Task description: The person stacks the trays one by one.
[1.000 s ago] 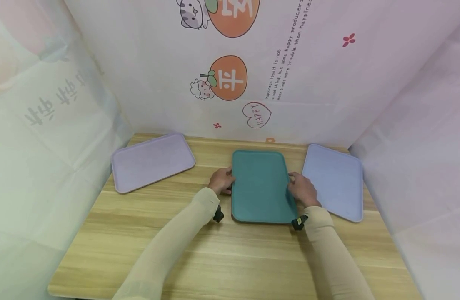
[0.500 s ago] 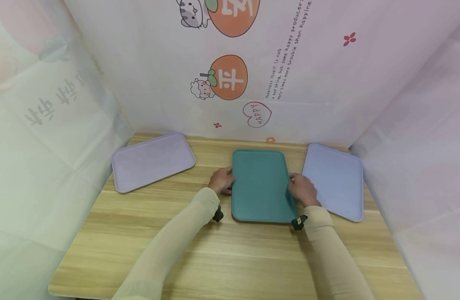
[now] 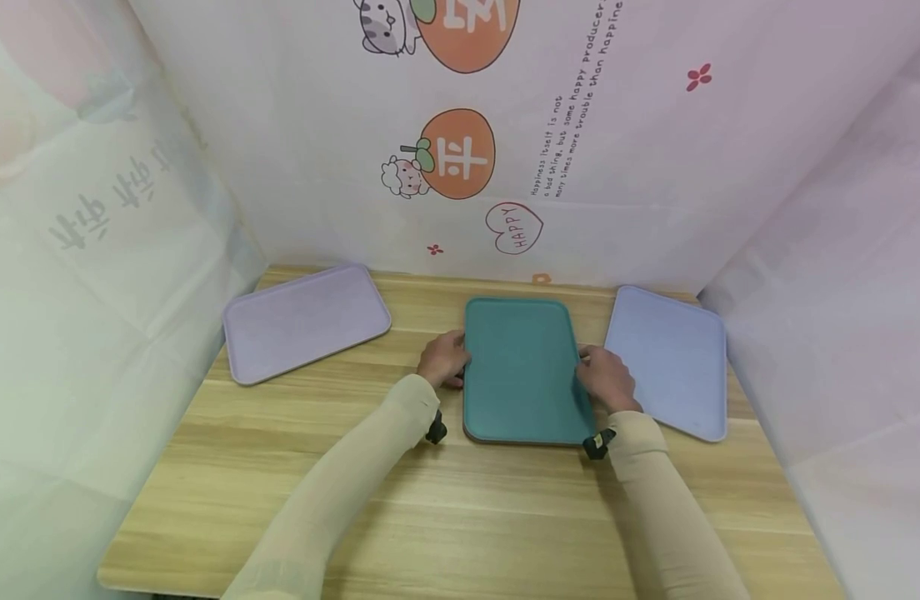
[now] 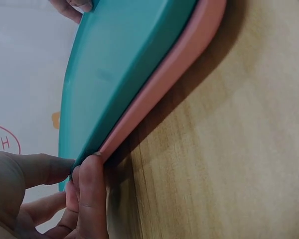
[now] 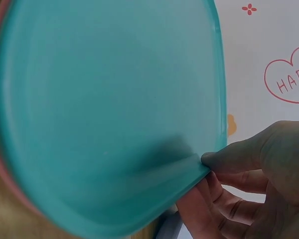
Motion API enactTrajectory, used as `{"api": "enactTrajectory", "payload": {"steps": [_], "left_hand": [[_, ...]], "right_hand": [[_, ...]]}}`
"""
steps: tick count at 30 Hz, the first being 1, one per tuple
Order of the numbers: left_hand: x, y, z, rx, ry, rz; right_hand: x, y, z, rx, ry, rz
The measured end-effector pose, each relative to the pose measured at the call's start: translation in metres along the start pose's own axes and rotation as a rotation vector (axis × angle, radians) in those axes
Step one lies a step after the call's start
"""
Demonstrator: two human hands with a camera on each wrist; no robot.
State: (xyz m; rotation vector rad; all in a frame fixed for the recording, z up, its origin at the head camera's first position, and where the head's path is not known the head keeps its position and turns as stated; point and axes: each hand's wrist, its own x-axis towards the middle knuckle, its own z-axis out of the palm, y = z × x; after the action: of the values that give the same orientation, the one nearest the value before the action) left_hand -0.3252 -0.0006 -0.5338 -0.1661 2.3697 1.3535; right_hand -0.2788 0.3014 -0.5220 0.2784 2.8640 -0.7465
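A teal tray (image 3: 525, 371) lies in the middle of the table in the head view. Directly beneath it is a pink tray (image 4: 164, 77), its edge showing in the left wrist view. My left hand (image 3: 442, 360) pinches the left rim, thumb on top and fingers at the side and below. At the opposite rim my right hand (image 3: 607, 379) pinches the teal tray the same way, thumb over the edge and fingers under it. The right wrist view shows that thumb (image 5: 234, 157) pressed on the rim.
A lilac tray (image 3: 306, 323) lies angled at the back left of the wooden table (image 3: 460, 517). On the right, a pale blue tray (image 3: 668, 362) sits close beside my right hand. A printed white curtain (image 3: 617, 233) stands behind the table, with more sheeting along both sides.
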Motion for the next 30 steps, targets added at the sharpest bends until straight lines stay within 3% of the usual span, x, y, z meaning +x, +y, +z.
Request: {"api": "enactTrajectory", "payload": {"steps": [6,20,24,30], "left_hand": [[0.003,0.0,0.001,-0.026,0.023,-0.009],[0.001,0.009,0.004,-0.003,0.031,0.075],[0.012,0.007,0.012,0.012,0.024,0.099],[0.0,0.018,0.021,-0.01,-0.008,0.116]], "right_hand": [[-0.002,0.003,-0.002,0.009,-0.013,0.008],[-0.01,0.016,-0.02,0.04,0.008,0.002],[-0.014,0.023,-0.026,0.019,0.013,0.001],[-0.015,0.032,-0.031,0.035,-0.001,0.016]]}}
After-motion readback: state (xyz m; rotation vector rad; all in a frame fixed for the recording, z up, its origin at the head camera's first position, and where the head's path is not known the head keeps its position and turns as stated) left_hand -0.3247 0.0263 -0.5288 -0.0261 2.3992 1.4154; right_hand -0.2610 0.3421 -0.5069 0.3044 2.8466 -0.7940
